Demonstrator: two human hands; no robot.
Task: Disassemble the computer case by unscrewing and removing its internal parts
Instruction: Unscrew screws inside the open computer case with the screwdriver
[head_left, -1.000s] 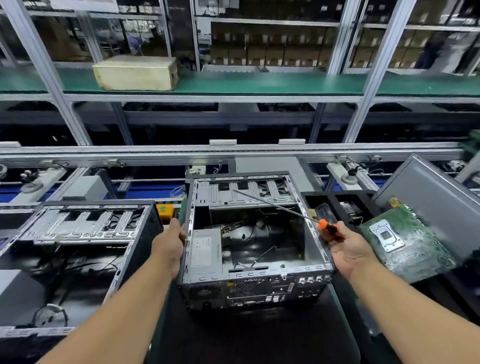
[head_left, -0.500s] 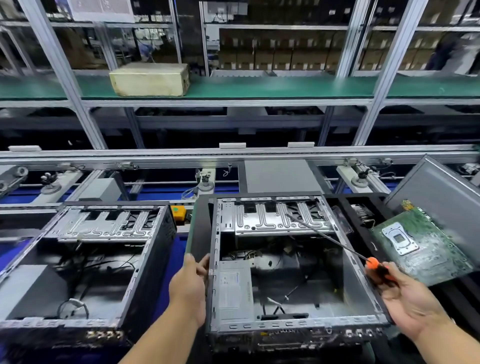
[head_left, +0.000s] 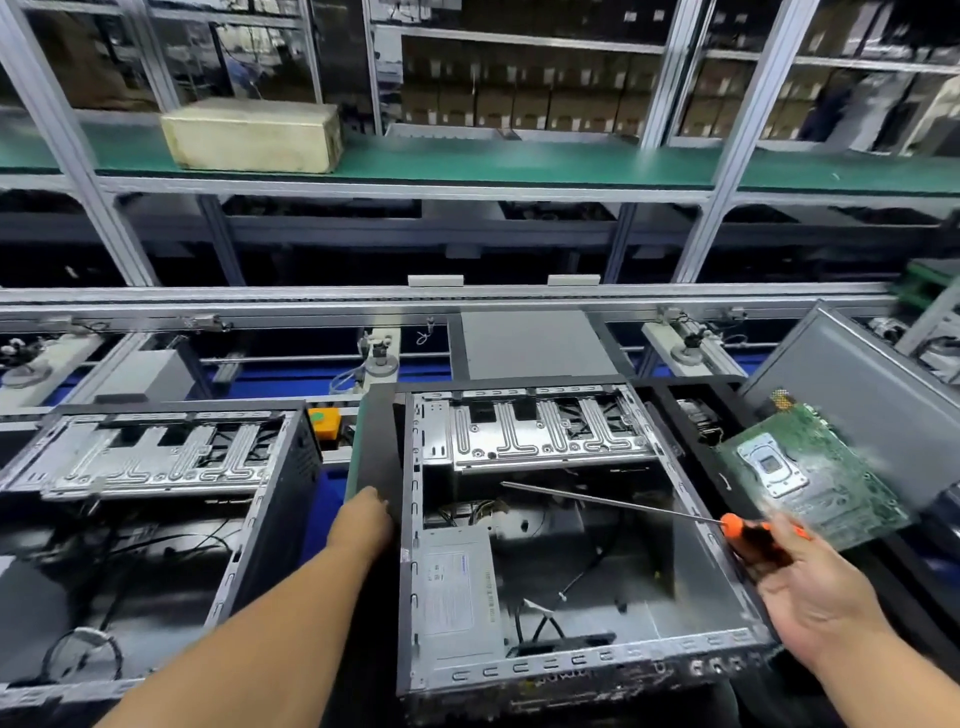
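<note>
Nearest me, my right hand (head_left: 815, 597) grips the orange-and-black screwdriver (head_left: 748, 535) at the open computer case's (head_left: 561, 670) right rim, its long shaft slanting leftward over the interior. My left hand (head_left: 363, 522) rests against the case's dark left wall; I cannot tell whether its fingers curl round it. Inside, a grey power supply (head_left: 457, 597) sits in the near-left corner, with loose cables beside it. Farther right a green motherboard (head_left: 815, 478) lies tilted; a second open case (head_left: 156, 519) stands left; a beige box (head_left: 254, 135) sits on the far green shelf.
</note>
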